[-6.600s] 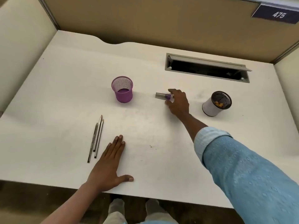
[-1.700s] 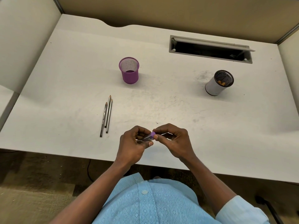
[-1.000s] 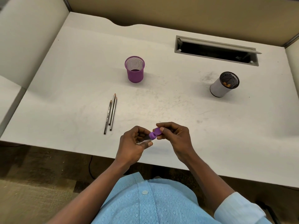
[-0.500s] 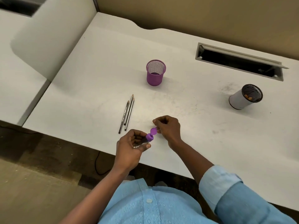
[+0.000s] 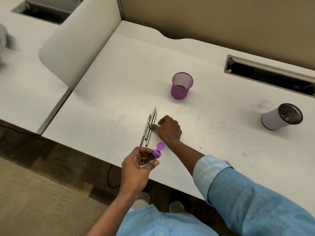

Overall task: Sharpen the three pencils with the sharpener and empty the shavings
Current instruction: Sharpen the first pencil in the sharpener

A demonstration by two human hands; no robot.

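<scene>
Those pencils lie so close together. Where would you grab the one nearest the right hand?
Probably at mid-shaft of the rightmost pencil, pinching from above and from its right side, beside the right hand. It lies flat with the other two pencils tight along its left, so only top and right are free. Mid-shaft keeps it balanced for the sharpener in the left hand.

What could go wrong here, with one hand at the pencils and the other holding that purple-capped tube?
The three pencils lie side by side, so the right hand, touching them, may send the others rolling off the desk. The sharpener in the left hand is tilted with its cap flipped open; any shavings inside could spill.
</scene>
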